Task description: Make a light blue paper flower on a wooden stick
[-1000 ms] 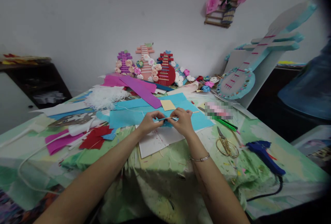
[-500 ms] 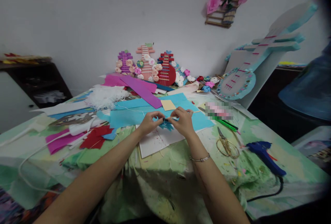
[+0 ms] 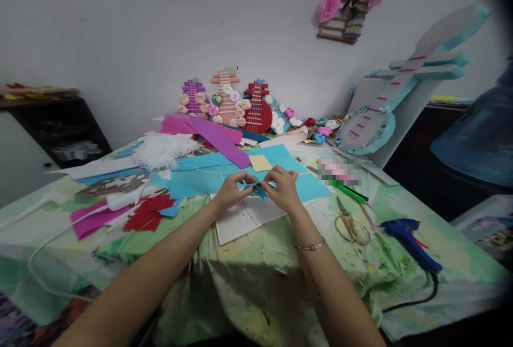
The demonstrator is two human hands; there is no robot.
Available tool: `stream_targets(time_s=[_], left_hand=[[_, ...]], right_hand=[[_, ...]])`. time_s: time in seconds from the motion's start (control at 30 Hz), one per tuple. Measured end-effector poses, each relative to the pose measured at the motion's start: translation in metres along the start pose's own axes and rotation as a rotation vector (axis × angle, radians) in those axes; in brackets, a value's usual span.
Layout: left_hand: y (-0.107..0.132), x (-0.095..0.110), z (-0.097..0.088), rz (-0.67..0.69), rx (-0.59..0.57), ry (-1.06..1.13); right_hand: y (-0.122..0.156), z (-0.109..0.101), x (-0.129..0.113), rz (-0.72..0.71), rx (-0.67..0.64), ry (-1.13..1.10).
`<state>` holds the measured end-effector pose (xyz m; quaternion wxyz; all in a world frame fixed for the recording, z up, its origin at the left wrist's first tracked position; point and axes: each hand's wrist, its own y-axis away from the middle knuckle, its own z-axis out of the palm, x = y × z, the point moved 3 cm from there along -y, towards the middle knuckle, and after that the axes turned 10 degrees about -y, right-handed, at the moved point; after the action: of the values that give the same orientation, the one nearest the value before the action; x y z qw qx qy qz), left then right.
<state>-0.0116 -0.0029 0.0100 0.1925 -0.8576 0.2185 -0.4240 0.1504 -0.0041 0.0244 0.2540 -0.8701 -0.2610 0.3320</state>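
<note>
Over the blue sheets, my left hand (image 3: 233, 190) and my right hand (image 3: 284, 189) meet fingertip to fingertip. Both pinch a small piece of crinkled blue paper (image 3: 260, 192), largely hidden by the fingers. A thin pale stick (image 3: 303, 174) shows beyond my right hand; whether that hand grips it too I cannot tell. Beneath the hands lie a light-blue paper sheet (image 3: 316, 186) and a white board (image 3: 230, 226). A beige square of paper (image 3: 260, 163) rests just behind my fingers.
To the right lie gold-handled scissors (image 3: 351, 228), a blue glue gun (image 3: 414, 245) with a black cord, and a green marker (image 3: 349, 192). White shredded paper (image 3: 162, 150) and red paper scraps (image 3: 149, 213) are at left. Decorated paper instruments (image 3: 256, 114) stand by the wall.
My fingertips have shifted slightly on the blue paper, and the thin strip between them now looks blue rather than pale. Both arms stay in nearly the same place.
</note>
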Motion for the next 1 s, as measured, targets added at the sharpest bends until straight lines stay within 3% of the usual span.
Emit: stream_targets(time_s=[0.57,1.0], left_hand=[[0.0015,0.0014,-0.0015,0.037,-0.023,0.024],[0.0014,0.0008,-0.0009,0.025,0.047,0.036]], right_hand=[[0.0007,-0.0011,-0.0006,-0.001,-0.022,-0.018],[0.0015,-0.0009,-0.0021,-0.002,-0.029,0.010]])
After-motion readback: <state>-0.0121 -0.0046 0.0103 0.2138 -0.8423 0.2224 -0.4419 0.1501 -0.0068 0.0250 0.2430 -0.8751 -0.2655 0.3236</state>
